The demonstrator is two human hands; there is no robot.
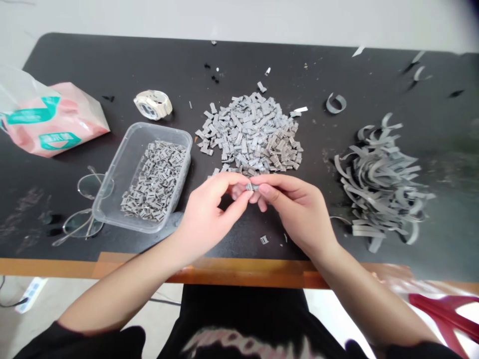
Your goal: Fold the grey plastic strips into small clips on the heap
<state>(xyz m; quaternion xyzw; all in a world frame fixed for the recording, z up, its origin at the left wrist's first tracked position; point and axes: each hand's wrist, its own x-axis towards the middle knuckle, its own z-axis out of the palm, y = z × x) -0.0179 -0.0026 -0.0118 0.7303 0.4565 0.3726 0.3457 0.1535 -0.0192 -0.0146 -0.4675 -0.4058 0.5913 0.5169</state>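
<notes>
- While the left hand [215, 202] and right hand [299, 207] pinch one small grey piece [253, 187] at the near edge of the pile of folded grey clips [249, 129], the step looks like close fingertip fitting.
- Its next move likely calls for a steady grip and a slight push.
- Left of the pile: a clear plastic tub [125, 159] of slide buckles [155, 182] and a white wristwatch [147, 108].
- Right of it: a heap of curled grey strips [385, 179].
- Under the pile: a black tabletop [224, 249]; beyond it, a pale surface [262, 22] (wall or floor, I cannot tell).
</notes>
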